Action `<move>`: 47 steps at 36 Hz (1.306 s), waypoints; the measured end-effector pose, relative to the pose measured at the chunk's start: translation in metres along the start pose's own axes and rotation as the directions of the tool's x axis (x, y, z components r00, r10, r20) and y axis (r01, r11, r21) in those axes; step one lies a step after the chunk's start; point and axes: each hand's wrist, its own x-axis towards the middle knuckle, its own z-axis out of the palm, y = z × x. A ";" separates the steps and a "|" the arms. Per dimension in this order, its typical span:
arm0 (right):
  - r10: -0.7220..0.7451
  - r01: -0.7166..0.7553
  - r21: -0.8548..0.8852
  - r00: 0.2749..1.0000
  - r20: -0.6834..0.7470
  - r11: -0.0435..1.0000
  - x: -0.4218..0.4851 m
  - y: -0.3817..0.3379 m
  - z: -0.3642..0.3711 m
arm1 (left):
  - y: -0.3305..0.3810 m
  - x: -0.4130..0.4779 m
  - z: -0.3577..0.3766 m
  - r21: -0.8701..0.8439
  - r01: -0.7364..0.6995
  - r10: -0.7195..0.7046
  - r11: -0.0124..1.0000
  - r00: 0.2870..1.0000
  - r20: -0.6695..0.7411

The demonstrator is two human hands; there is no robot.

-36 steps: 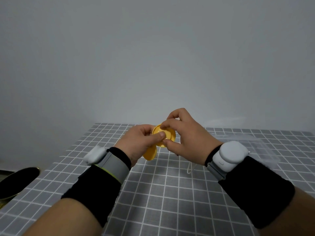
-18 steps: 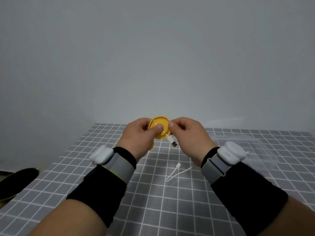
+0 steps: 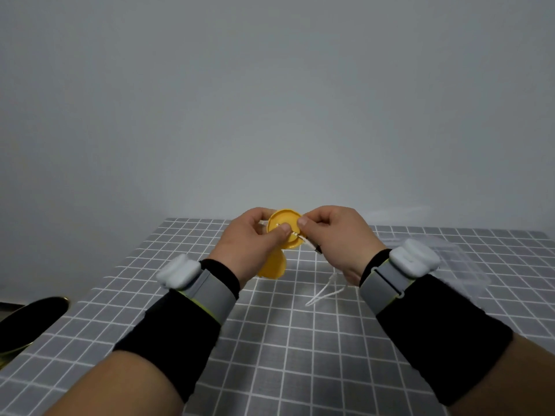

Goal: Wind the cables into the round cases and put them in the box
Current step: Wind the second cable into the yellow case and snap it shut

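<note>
The left hand (image 3: 249, 244) holds the yellow round case (image 3: 284, 218) up above the table (image 3: 285, 340), with the fingers curled behind it and the thumb pressed on its front; I think the case is lifted so that both hands can reach it and the opening faces the person; the thumb seems to pin the white cable (image 3: 322, 294) on the middle of the case, so it will not slip out during winding. The right hand (image 3: 336, 235) has its fingers bent and pinches the cable just beside the right edge of the case, near the plug end, probably to guide it around; the rest of the cable hangs down and lies loose on the table under this hand. The case is open; its second yellow half (image 3: 273, 265) hangs below the left hand. The clear box (image 3: 459, 259) stands on the table to the right, apart from the hands; whether anything is inside it I cannot tell.
</note>
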 end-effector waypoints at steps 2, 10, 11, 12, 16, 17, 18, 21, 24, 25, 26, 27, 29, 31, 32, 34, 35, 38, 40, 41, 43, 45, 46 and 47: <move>-0.046 0.052 -0.105 0.998 0.052 0.993 0.000 -0.004 -0.004 | 0.004 0.003 -0.006 0.099 -0.047 0.040 0.994 0.996 0.074; -0.087 0.190 -0.388 0.959 0.268 0.902 0.005 -0.019 -0.016 | 0.032 0.003 -0.019 0.512 -0.222 0.076 0.830 0.954 0.290; -0.090 0.196 -0.394 0.958 0.271 0.898 0.005 -0.019 -0.016 | 0.032 0.003 -0.019 0.526 -0.226 0.086 0.820 0.957 0.278; -0.098 0.203 -0.402 0.959 0.267 0.893 0.005 -0.018 -0.015 | 0.030 0.004 -0.018 0.523 -0.225 0.098 0.822 0.961 0.260; -0.133 0.215 -0.443 0.969 0.210 0.870 0.004 -0.018 -0.011 | 0.022 0.004 -0.014 0.416 -0.194 0.129 0.888 0.975 0.179; -0.136 0.210 -0.463 0.973 0.188 0.861 0.004 -0.016 -0.010 | 0.020 0.004 -0.013 0.399 -0.189 0.133 0.897 0.978 0.162; -0.139 0.202 -0.485 0.977 0.164 0.851 0.004 -0.014 -0.011 | 0.018 0.005 -0.013 0.380 -0.182 0.137 0.907 0.980 0.144; -0.162 0.188 -0.523 0.982 0.097 0.831 0.005 -0.009 -0.011 | 0.016 0.006 -0.014 0.304 -0.164 0.147 0.938 0.986 0.078; -0.130 0.133 -0.435 0.991 0.036 0.890 0.006 -0.005 -0.009 | 0.016 0.007 -0.015 0.231 -0.153 0.151 0.961 0.988 0.026; -0.109 0.107 -0.374 0.994 0.018 0.921 0.006 -0.004 -0.007 | 0.015 0.007 -0.014 0.201 -0.150 0.151 0.968 0.988 0.009; -0.091 0.088 -0.313 0.996 0.005 0.946 0.005 -0.004 -0.005 | 0.015 0.007 -0.013 0.160 -0.144 0.148 0.977 0.989 -0.010; -0.081 0.076 -0.264 0.997 -0.006 0.962 0.006 -0.003 -0.003 | 0.015 0.007 -0.011 0.116 -0.136 0.141 0.984 0.990 -0.029; -0.065 0.061 -0.208 0.998 -0.016 0.976 0.005 -0.003 0.000 | 0.012 0.007 -0.009 0.063 -0.123 0.127 0.990 0.990 -0.062; -0.045 0.042 -0.176 0.999 -0.015 0.983 0.004 -0.004 0.004 | 0.009 0.007 -0.006 0.033 -0.116 0.118 0.993 0.989 -0.093; -0.035 0.033 -0.151 0.999 -0.012 0.988 0.004 -0.003 0.005 | 0.007 0.007 -0.005 0.011 -0.115 0.115 0.993 0.987 -0.108; -0.019 0.018 -0.089 1.000 -0.007 0.996 0.002 -0.003 0.010 | 0.004 0.007 -0.002 -0.049 -0.108 0.100 0.993 0.986 -0.137; -0.017 0.016 -0.062 1.000 -0.011 0.998 0.001 -0.003 0.012 | 0.003 0.006 -0.001 -0.088 -0.100 0.086 0.991 0.985 -0.147; 0.004 -0.004 -0.002 1.000 -0.012 1.000 0.001 -0.002 0.014 | -0.001 0.004 0.005 -0.222 -0.057 0.022 0.973 0.988 -0.154; 0.071 -0.072 0.057 0.997 0.023 0.996 0.003 -0.002 0.013 | -0.005 0.003 0.008 -0.297 -0.026 -0.018 0.954 0.989 -0.145; 0.102 -0.105 0.079 0.994 0.036 0.991 0.004 -0.001 0.012 | -0.007 0.002 0.009 -0.326 -0.011 -0.035 0.945 0.990 -0.135; 0.125 -0.129 0.079 0.991 0.046 0.989 0.004 0.001 0.010 | -0.009 0.001 0.010 -0.352 0.019 -0.058 0.936 0.993 -0.100; 0.111 -0.114 0.052 0.992 0.052 0.992 0.002 0.002 0.007 | -0.008 0.000 0.008 -0.360 0.040 -0.061 0.932 0.997 -0.047; 0.105 -0.108 0.042 0.993 0.059 0.993 0.001 0.002 0.006 | -0.008 -0.001 0.006 -0.352 0.045 -0.055 0.935 0.998 -0.020; 0.104 -0.106 0.032 0.992 0.071 0.994 0.001 0.001 0.004 | -0.007 0.000 0.004 -0.327 0.046 -0.047 0.944 0.999 0.005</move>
